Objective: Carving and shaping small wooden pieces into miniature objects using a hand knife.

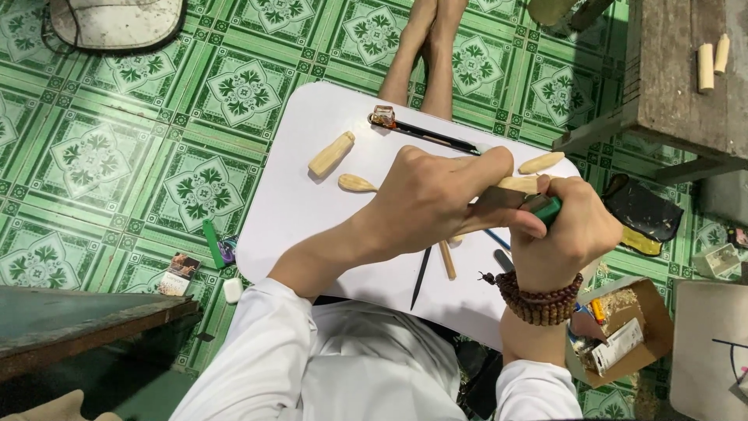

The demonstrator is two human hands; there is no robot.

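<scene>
Left hand (436, 195) gripping pale wooden piece (520, 184), right hand (565, 230) clamped on green-handled blade (514, 201), cardboard box (658, 312) holding sawdust, small tools

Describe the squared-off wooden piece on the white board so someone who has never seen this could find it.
Start at the white lap board over the green patterned floor. Near its upper left lies the wooden block, just left of a spoon-shaped wooden blank. Unlike the rounded blanks nearby, it is a straight, thick, pale bar with flat faces.

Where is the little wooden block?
The wooden block lies on the white board's upper left part, left of the left hand, just above a small carved wooden piece.
</scene>
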